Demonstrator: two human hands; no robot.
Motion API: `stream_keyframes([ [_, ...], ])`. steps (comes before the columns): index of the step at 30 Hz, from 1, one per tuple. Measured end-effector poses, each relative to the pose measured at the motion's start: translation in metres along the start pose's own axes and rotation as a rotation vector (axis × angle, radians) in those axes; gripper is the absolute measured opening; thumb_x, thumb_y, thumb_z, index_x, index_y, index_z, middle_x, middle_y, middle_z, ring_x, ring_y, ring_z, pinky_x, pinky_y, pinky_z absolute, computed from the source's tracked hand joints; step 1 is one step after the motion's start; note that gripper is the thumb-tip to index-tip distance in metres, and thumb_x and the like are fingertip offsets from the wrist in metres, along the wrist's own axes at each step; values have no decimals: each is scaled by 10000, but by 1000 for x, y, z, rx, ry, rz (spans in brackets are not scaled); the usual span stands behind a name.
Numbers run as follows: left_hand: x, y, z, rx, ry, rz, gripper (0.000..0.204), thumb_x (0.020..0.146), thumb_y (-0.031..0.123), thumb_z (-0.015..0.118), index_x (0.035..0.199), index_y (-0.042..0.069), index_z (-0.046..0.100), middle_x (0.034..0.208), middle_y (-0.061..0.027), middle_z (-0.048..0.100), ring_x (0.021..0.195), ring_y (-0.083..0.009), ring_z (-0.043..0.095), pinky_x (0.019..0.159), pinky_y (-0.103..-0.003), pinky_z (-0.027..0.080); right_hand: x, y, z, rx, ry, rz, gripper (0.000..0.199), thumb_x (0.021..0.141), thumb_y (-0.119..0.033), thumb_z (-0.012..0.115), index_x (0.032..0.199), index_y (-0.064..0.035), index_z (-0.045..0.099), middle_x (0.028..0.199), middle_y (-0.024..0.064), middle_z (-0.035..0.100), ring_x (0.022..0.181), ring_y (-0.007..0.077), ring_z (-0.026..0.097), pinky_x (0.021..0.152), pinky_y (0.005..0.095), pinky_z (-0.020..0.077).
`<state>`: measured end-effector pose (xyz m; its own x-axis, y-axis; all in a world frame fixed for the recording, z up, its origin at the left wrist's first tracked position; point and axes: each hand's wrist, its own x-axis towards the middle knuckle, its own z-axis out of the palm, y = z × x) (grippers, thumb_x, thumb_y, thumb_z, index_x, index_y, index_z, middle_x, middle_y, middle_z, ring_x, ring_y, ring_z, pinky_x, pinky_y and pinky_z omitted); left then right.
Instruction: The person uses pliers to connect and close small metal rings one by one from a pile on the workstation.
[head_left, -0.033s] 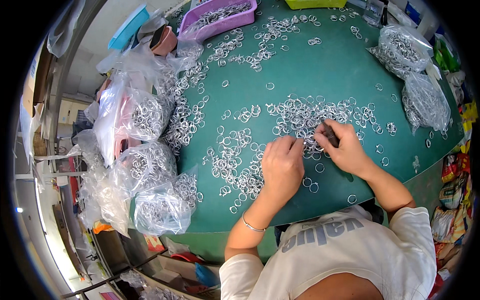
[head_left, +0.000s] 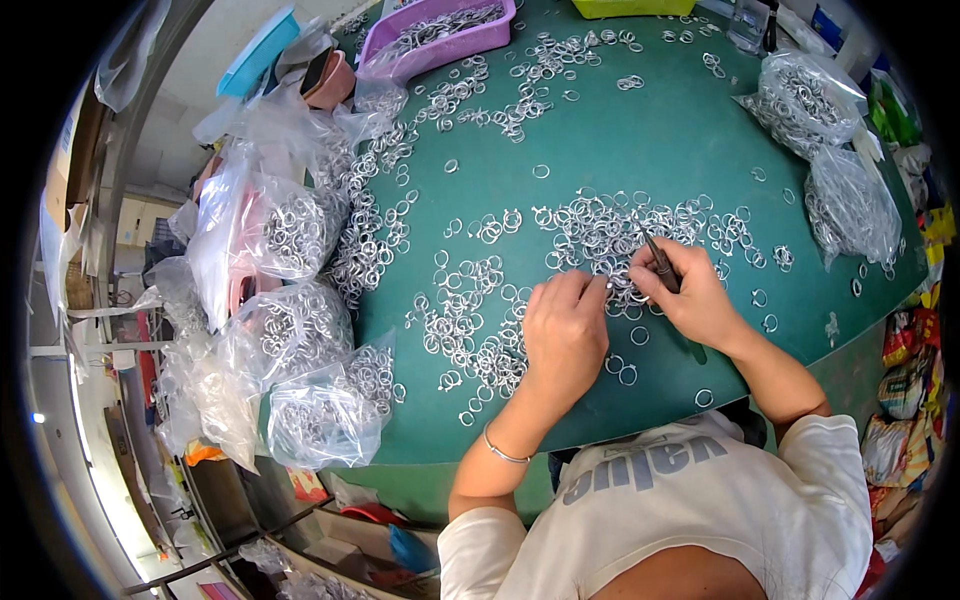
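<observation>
My left hand (head_left: 566, 325) is closed, its thumb and fingertips pinched together at the near edge of a pile of silvery metal rings (head_left: 600, 228). A tiny bright bit shows at the fingertips, too small to name. In my right hand (head_left: 690, 298) is a slim dark pointed tool (head_left: 660, 262), much like tweezers. It slants up and left, with its tip over the pile. The tool's back end sticks out below the hand. Both hands are close together, fingertips nearly meeting. More loose rings (head_left: 470, 325) lie left of my left hand.
Clear plastic bags full of rings (head_left: 305, 330) line the left side of the green table (head_left: 680, 130). More bags (head_left: 850, 205) stand at the right edge. A purple basket (head_left: 440, 50) of rings sits at the far left, and a yellow-green tray (head_left: 632, 8) at the far edge.
The tool in my right hand has shifted slightly, its tip now showing farther up and left over the pile. My left hand looks the same.
</observation>
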<state>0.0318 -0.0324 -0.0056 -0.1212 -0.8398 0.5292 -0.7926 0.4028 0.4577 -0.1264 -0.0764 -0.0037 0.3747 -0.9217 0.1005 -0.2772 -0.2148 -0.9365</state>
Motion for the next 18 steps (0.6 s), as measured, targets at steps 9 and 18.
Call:
stream_keyframes([
  [9, -4, 9, -7, 109, -185, -75, 115, 685, -15, 630, 795, 9, 610, 737, -74, 560, 636, -246, 540, 567, -343, 387, -2, -3, 4, -155, 14, -144, 152, 805, -113, 609, 796, 20, 535, 527, 83, 464, 442, 143, 432, 445, 308, 340],
  [18, 0, -4, 2, -326, -68, -156, 140, 698, -45, 623, 823, 18, 621, 799, -89, 590, 691, -271, 567, 624, -338, 444, 8, 1, -15, 540, -215, 484, 135, 880, -166, 517, 840, -36, 518, 625, 33, 530, 417, 79, 455, 367, 210, 297],
])
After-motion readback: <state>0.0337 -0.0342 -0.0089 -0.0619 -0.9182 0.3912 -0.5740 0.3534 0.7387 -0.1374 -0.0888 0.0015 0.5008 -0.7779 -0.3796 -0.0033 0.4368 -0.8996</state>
